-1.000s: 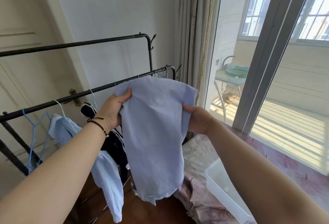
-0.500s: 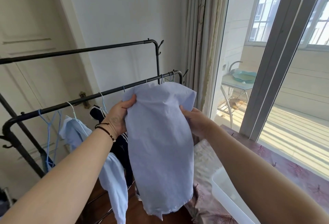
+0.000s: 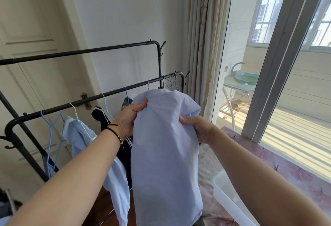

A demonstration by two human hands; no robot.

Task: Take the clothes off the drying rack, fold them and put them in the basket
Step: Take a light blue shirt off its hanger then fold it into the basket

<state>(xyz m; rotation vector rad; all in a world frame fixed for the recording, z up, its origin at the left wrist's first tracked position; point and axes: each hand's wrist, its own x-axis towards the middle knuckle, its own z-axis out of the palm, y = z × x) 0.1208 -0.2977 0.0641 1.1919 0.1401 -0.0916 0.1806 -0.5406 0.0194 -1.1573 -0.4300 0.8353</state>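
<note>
A pale lavender-blue garment (image 3: 166,155) hangs lengthwise in front of me, held up in the air. My left hand (image 3: 129,120) grips its upper left edge, thumb on top. Over at the upper right edge, my right hand (image 3: 196,129) grips the cloth with curled fingers. Behind it stands the black drying rack (image 3: 93,98) with two rails. A light blue shirt (image 3: 93,145) and a dark garment with white stripes (image 3: 107,123) hang from hangers on the lower rail. The corner of a translucent white basket (image 3: 231,200) shows at the lower right, partly hidden by my right arm.
Empty blue hangers (image 3: 52,136) hang at the rack's left end and more at its right end (image 3: 172,84). A floral-covered surface (image 3: 286,170) holds the basket. A curtain (image 3: 202,46), a glass sliding door and a balcony table (image 3: 240,84) are to the right; a door is on the left.
My hands have drawn closer together, so the garment hangs narrower and more bunched at the top. The view has tilted down a little.
</note>
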